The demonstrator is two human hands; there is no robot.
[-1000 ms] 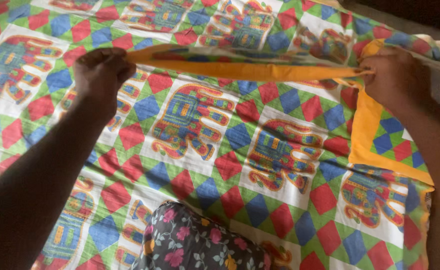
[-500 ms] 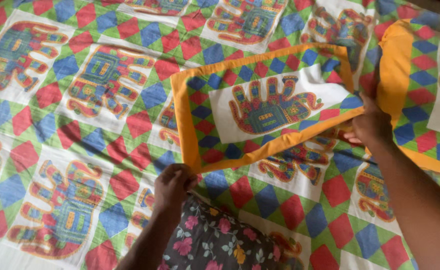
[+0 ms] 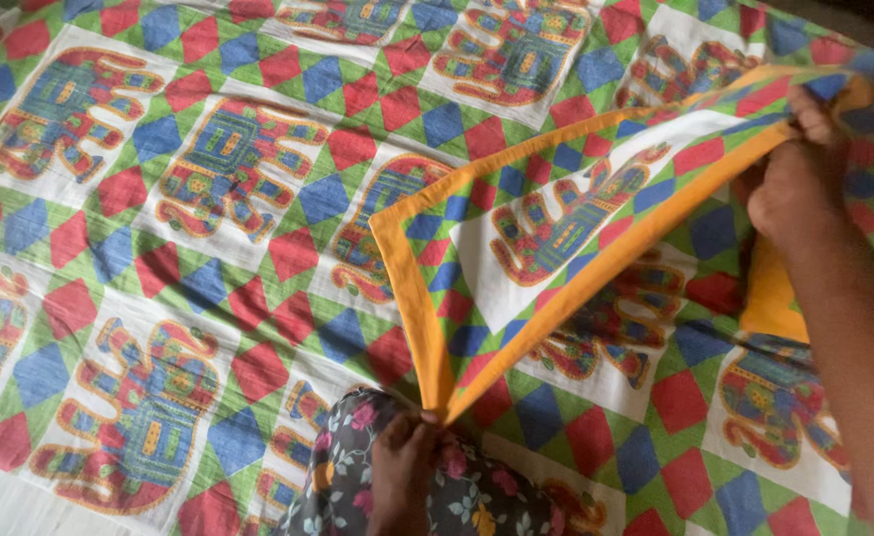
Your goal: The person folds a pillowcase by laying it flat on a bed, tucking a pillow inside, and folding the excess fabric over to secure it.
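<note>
Folding is in hand: the left hand (image 3: 402, 467) pinches the near corner of the orange-bordered pillow cover (image 3: 546, 238) over the floral-clad knee (image 3: 457, 486), while the right hand (image 3: 794, 189) grips the far edge, raised. Judged next: align both orange edges. The patterned bedsheet (image 3: 159, 248) offers open room leftward.
</note>
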